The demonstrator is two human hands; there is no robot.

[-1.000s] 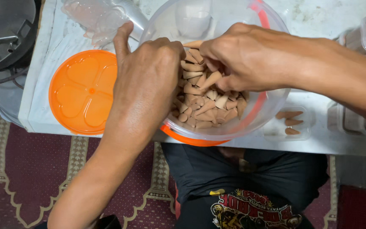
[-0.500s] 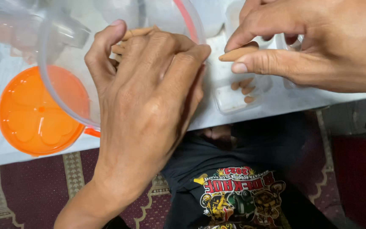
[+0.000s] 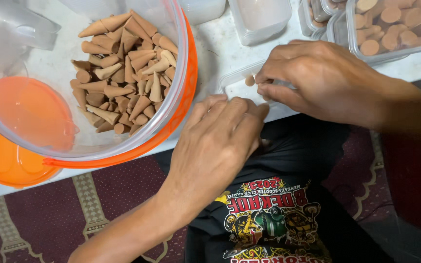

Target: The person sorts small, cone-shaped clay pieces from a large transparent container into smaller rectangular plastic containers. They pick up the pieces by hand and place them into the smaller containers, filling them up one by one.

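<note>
Our left hand [image 3: 218, 141] left the clear plastic bowl of brown cones [image 3: 123, 73], fingers loosely curled, empty; our right hand [image 3: 313, 80] now pinches one cone into the small clear tray [image 3: 235, 87].

cones [image 3: 123, 73] in tub [image 3: 183, 63], left of tray [image 3: 235, 87]

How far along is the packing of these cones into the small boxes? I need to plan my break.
Done: one clear box at top right looks filled with cones. In hand: the right hand sets a cone into a small open box at the table edge, the left hand beside it. Left: a large heap of cones sits in the big tub, and an empty box waits.
</note>
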